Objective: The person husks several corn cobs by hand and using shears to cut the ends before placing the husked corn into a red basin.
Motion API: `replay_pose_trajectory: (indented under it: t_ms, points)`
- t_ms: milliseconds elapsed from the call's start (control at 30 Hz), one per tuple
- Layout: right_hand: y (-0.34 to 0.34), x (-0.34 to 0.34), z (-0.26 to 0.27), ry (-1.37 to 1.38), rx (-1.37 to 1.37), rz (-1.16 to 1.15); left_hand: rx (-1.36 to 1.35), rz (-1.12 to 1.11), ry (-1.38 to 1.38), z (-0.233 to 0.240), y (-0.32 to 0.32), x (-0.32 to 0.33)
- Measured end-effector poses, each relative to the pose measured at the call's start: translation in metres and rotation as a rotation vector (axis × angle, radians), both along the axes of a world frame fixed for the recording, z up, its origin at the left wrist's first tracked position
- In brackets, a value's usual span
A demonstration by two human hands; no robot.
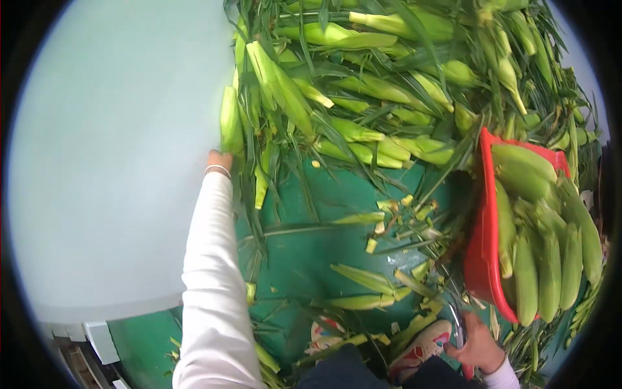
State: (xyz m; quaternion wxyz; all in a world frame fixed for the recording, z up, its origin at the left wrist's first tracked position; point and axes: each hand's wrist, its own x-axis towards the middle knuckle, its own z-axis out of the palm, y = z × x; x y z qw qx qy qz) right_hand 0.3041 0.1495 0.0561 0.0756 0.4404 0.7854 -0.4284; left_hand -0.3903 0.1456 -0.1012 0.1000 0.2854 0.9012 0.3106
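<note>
My left hand [221, 159], in a white sleeve with a thin white band at the wrist, is closed at the lower end of an unhusked corn ear [229, 116]. That ear stands nearly upright beside the left edge of a large heap of corn [369, 92]. At the lower right, my right hand [478, 343] grips a cutting tool [457, 323] with metal blades and a red handle; its exact kind is unclear. Just above the right hand, a red plastic basket [492, 233] holds several green corn ears [549, 267].
A pale wall or panel [107, 155] fills the left side. Cut husks and stalk pieces [364, 277] litter the green floor [291, 248] between the heap and my shoes [423, 345]. Leaf trimmings [527, 340] lie below the basket.
</note>
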Motion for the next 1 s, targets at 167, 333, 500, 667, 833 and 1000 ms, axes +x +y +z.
replay_pose_trajectory:
  t_ms: [167, 333, 500, 667, 833, 1000]
  points:
    - [0.001, -0.008, -0.018, -0.155, -0.108, 0.070, 0.187, 0.078, -0.242, -0.035, 0.016, 0.004]
    - [0.014, -0.037, -0.022, -0.007, -0.281, -0.131, 0.131, -0.048, -0.105, 0.019, -0.020, 0.112]
    - [0.023, -0.110, -0.035, 0.533, -0.491, -0.589, -0.052, -0.568, 0.054, 0.076, -0.086, 0.298]
    - [0.012, -0.114, -0.062, 0.773, -0.583, -0.854, -0.020, -1.040, -0.243, 0.104, -0.141, 0.415]
    - [-0.016, -0.074, -0.045, 0.894, -0.724, -0.808, -0.092, -0.785, -1.300, 0.093, -0.179, 0.437]
    - [-0.006, -0.041, -0.065, 0.873, -0.524, -0.776, -0.003, -0.457, -1.849, 0.099, -0.178, 0.418]
